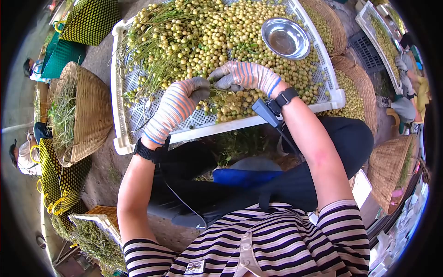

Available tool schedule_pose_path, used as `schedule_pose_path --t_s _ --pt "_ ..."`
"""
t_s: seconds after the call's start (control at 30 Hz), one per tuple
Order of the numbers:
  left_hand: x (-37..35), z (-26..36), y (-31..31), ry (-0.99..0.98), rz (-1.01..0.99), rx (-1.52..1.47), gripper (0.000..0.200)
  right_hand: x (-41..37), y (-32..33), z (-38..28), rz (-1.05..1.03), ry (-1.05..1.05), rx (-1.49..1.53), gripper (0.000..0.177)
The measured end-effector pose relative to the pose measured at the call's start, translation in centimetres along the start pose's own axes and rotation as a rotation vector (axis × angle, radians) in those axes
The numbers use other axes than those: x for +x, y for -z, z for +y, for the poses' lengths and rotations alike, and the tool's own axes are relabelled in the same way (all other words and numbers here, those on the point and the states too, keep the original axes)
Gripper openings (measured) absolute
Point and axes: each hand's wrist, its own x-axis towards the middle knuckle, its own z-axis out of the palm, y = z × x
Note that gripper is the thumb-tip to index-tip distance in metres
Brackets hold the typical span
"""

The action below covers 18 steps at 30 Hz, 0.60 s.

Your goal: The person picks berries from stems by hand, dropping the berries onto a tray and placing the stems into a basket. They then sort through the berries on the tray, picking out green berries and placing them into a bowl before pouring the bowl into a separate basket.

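Note:
My left hand (177, 104), in a striped glove with grey fingertips, is closed in a pinch over the front of a white perforated tray (116, 92). A thin sprig of small round fruits (217, 93) runs from its fingertips towards my right hand. My right hand (247, 77), gloved alike, has its fingers curled together on the same sprig; its fingertips are partly hidden. Loose yellow-green fruits (230, 34) cover much of the tray. Stemmed bunches (150, 44) are heaped at its left. A shiny metal bowl (285, 39) sits on the fruits beyond my right hand.
A tall wicker basket (90, 111) of stems stands left, near yellow-black woven bags (90, 23). Round baskets of fruit (348, 92) stand right of the tray. A black crate (367, 51) and another person (406, 106) are farther right. Cables run along both my forearms.

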Motion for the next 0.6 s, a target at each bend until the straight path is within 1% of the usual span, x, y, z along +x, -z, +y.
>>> schedule_pose_path --t_s 0.07,0.1,0.13,0.2,0.23,0.27,0.33,0.37,0.4,0.47,0.5,0.53,0.57,0.6 --pt "0.0 0.0 -0.1 -0.024 0.007 -0.003 0.017 -0.4 -0.3 -1.6 0.099 0.017 -0.172 0.032" --pt "0.0 -0.1 -0.1 -0.049 0.011 -0.005 0.017 -0.7 0.1 -2.9 0.033 -0.123 -0.103 0.036" --pt "0.1 -0.3 -0.1 -0.046 0.012 -0.003 0.017 -0.5 0.1 -2.7 0.030 -0.121 -0.101 0.036" --pt "0.2 -0.7 -0.3 -0.069 -0.009 -0.019 0.017 -0.2 0.4 -2.3 0.002 0.033 -0.235 0.036" --pt "0.0 -0.4 -0.2 -0.069 -0.022 -0.021 0.017 0.1 0.1 -2.3 0.012 0.083 -0.247 0.033" --pt "0.1 -0.5 -0.2 -0.070 -0.023 -0.020 0.017 0.3 0.1 -2.4 0.013 0.083 -0.247 0.033" --pt "0.1 -0.4 -0.2 -0.049 -0.054 0.099 0.016 0.5 -0.1 -2.9 0.002 -0.120 -0.392 0.030" --pt "0.0 -0.3 0.0 -0.051 -0.057 0.096 0.016 0.5 -0.3 -3.2 0.044 -0.146 -0.490 0.027" --pt "-0.1 -0.1 0.3 -0.046 -0.058 0.099 0.017 0.7 -0.7 -3.6 0.048 -0.153 -0.489 0.027" --pt "-0.2 -1.1 -0.1 -0.025 -0.049 0.069 0.017 0.7 -1.3 -3.7 0.075 -0.093 -0.704 0.029" --pt "-0.4 -0.3 -0.1 -0.067 -0.012 0.092 0.017 1.2 -1.2 -2.4 0.050 0.027 -0.641 0.028" --pt "-0.5 -1.8 -0.4 -0.099 0.023 0.068 0.017 2.5 -1.2 0.8 0.048 0.132 -0.576 0.028" --pt "-0.5 -0.6 -0.3 -0.103 -0.016 0.024 0.015 4.5 -2.5 7.5 0.287 0.491 -0.108 0.027" --pt "-0.6 0.0 -0.3 -0.154 -0.011 0.076 0.014 2.2 -2.3 3.7 0.178 0.249 -0.218 0.026"
